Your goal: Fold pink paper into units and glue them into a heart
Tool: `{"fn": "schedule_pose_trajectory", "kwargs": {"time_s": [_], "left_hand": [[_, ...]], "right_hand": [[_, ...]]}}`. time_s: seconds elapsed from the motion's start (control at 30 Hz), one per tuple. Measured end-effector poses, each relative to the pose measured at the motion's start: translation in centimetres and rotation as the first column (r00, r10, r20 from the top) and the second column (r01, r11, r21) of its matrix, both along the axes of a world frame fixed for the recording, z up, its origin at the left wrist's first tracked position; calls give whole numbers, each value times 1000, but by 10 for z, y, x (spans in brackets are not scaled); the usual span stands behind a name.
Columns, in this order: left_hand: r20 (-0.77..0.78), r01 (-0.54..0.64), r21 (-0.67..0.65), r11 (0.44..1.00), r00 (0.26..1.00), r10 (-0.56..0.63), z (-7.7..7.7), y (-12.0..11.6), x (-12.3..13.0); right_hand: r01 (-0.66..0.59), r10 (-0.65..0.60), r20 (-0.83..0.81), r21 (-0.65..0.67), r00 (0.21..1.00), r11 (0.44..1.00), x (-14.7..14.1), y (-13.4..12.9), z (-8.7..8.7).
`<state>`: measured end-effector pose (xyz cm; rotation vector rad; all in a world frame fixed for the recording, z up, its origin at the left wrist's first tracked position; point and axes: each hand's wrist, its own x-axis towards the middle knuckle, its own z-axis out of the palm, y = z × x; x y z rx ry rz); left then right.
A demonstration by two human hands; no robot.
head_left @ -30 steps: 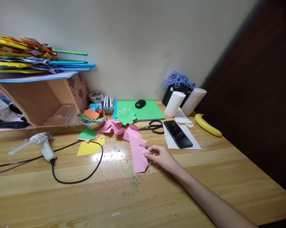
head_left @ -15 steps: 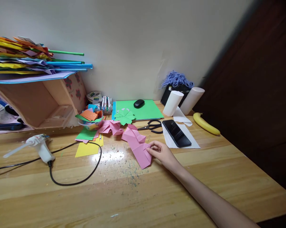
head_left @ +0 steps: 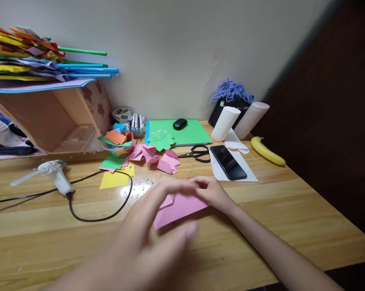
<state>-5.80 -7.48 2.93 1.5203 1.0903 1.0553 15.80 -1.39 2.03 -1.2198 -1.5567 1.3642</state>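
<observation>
A folded pink paper piece (head_left: 181,211) is held just over the table in front of me. My right hand (head_left: 211,194) pinches its right-hand corner between thumb and fingers. Blurred by motion, my left hand (head_left: 152,230) reaches over the paper from the lower left, with thumb and fingers spread apart; it hides part of the sheet. Beyond the hands lie another folded pink piece (head_left: 168,162) and a pink paper flower (head_left: 144,153). Behind them is a green paper flower (head_left: 161,140).
Black scissors (head_left: 197,154) and a phone (head_left: 228,162) on white paper lie behind my right hand. A glue gun (head_left: 57,178) with a looping cable lies left. Further back are a tub of paper scraps (head_left: 117,139), a mouse (head_left: 180,124), paper rolls (head_left: 226,123) and a banana (head_left: 267,151).
My left hand has come into view over the pink paper. My right hand has drawn one pink piece nearer and turned it, apart from the pink piece behind. The view has shifted slightly.
</observation>
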Motion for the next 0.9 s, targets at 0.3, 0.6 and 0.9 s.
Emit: {"fn": "schedule_pose_trajectory", "kwargs": {"time_s": [0.3, 0.6, 0.9], "left_hand": [[-276, 128, -246, 961, 941, -196, 14, 61, 26], [129, 158, -458, 875, 985, -110, -9, 55, 41], [249, 273, -460, 845, 953, -172, -14, 55, 39]], "right_hand": [[98, -99, -38, -27, 994, 995, -6, -5, 0], [141, -147, -110, -64, 983, 988, -9, -3, -9], [105, -115, 44, 180, 992, 978, -10, -10, -9]]}}
